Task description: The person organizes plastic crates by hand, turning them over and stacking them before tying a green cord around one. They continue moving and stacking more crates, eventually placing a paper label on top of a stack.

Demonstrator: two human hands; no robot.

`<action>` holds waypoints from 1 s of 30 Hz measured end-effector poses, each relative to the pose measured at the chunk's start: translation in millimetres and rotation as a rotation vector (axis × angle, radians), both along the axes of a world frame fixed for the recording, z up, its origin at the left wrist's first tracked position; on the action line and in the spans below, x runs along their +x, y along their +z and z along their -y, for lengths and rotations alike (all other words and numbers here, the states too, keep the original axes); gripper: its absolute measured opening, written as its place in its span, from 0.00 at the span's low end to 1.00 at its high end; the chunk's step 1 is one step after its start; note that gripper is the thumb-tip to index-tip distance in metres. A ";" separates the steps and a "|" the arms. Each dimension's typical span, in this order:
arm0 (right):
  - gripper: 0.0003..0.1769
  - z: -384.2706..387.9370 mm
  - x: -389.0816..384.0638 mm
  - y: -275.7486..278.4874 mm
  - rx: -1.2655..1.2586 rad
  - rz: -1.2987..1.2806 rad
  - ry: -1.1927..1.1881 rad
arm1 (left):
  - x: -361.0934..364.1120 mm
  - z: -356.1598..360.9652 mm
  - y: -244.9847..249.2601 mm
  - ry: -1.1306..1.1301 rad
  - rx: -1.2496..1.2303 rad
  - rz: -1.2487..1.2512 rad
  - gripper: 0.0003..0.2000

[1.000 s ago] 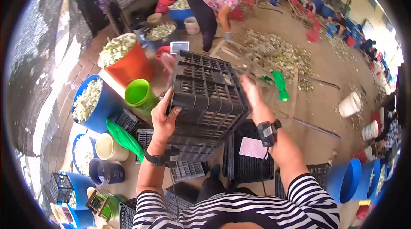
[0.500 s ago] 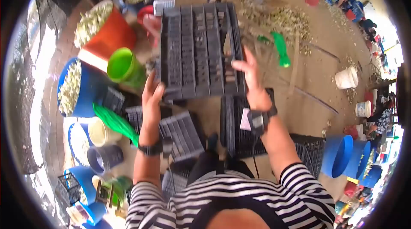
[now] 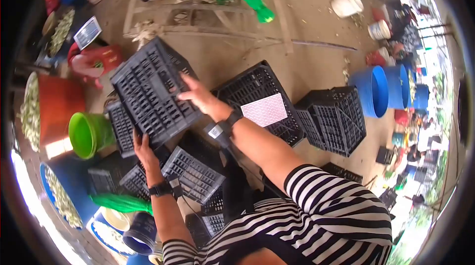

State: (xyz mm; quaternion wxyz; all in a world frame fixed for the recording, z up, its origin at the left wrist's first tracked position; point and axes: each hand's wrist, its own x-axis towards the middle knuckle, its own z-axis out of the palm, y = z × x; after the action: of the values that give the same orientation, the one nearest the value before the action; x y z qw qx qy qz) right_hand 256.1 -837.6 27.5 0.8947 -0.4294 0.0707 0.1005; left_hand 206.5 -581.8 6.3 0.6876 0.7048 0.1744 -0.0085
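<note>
A black plastic crate [image 3: 148, 89] is held tilted in front of me, its slotted face toward the camera. My left hand [image 3: 144, 152] is closed at its lower edge, with some fingers hidden. My right hand [image 3: 200, 97] grips its right side, thumb on the slotted face. Just behind its lower left edge is another dark crate [image 3: 120, 129]. Below, a grey crate [image 3: 194, 173] lies tilted near my legs. To the right of my right hand stands an open black crate [image 3: 257, 79] with a pink-and-white sheet [image 3: 264, 110] in it.
More black crates [image 3: 341, 121] stand at right, beside blue tubs [image 3: 378, 92]. On the left are a green bucket [image 3: 83, 135], an orange tub [image 3: 62, 106] and a blue tub [image 3: 57, 198] of pale produce. A wooden frame [image 3: 213, 32] lies ahead.
My view has turned to the right. The held crate has swung left in view and tilted, with both hands still on it. The open crate with the sheet now shows more fully.
</note>
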 end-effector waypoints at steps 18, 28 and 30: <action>0.34 9.2 23.3 -44.4 -0.182 -0.098 -0.172 | 54.8 -19.3 -43.2 -0.354 0.738 0.300 0.22; 0.21 46.6 -91.3 -111.0 -1.058 0.112 -0.187 | 16.1 35.2 -111.7 -0.106 0.297 -0.444 0.25; 0.21 76.5 -138.4 -86.2 -0.819 0.057 -0.083 | 13.4 -8.1 -171.5 -0.295 0.661 -0.315 0.22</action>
State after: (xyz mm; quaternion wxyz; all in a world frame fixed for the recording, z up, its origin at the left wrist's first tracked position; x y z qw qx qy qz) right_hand 117.8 -914.1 -58.8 0.6547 -0.7494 0.0975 0.0158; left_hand 219.8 -573.7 -165.2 0.3799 0.8957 0.1681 -0.1585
